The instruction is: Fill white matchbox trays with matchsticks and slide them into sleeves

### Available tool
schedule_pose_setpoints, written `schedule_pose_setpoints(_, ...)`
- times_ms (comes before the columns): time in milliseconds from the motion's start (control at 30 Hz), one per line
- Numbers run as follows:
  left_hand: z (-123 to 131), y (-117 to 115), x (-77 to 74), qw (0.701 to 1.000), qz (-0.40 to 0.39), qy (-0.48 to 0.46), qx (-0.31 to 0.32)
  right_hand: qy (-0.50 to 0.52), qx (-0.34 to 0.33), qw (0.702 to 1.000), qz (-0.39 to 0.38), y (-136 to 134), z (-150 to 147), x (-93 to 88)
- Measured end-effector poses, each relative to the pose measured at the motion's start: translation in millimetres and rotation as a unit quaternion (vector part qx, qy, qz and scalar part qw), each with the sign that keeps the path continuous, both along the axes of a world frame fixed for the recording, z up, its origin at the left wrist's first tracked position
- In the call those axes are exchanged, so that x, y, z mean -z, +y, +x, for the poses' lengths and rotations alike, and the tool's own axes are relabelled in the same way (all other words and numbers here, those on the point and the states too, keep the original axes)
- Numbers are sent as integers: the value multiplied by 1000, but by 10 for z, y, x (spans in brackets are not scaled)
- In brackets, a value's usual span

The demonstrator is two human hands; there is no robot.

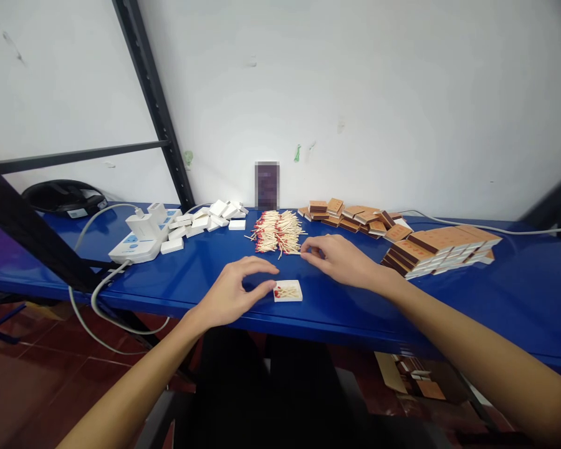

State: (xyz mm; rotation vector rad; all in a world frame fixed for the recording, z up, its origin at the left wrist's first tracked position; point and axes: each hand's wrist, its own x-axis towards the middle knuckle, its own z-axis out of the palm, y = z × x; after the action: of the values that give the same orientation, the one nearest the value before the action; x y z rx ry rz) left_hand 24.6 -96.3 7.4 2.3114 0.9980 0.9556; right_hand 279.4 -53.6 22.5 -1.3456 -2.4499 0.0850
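A small white matchbox tray point(298, 297) lies near the front edge of the blue table, with several red-tipped matches point(287, 291) inside. Beside its left end is my left hand point(236, 290), thumb and fingers spread apart around empty space, the thumb tip close to the tray's rim. Farther back is a large heap of loose matches point(278, 231), heads pointing both ways. My right hand point(339, 259) is at the heap's front right corner, its thumb and forefinger pinched on the end of a match point(293, 253).
White empty-looking trays point(203, 218) are heaped at the back left, beside a power strip point(138, 246) with chargers and cables. Brown matchboxes lie piled point(355, 215) and stacked point(439, 249) on the right. A dark upright rectangle point(267, 185), blurred out, stands by the wall. Below sits a carton point(388, 372) holding matchboxes.
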Motion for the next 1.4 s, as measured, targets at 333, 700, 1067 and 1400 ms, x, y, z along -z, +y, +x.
schedule_pose_setpoints(333,227,579,-60,973,44,209,-86,45,-121,989,-73,-369,-127,-16)
schedule_pose_setpoints(700,533,763,-22,940,29,293,-170,72,-20,997,-32,-53,21,69)
schedule_pose_setpoints(1067,366,665,-55,960,15,250,-123,190,-2,963,-193,140,-212,100)
schedule_pose_setpoints(1400,229,649,-118,998,-57,-29,-18,408,12,888,-213,85,-427,25)
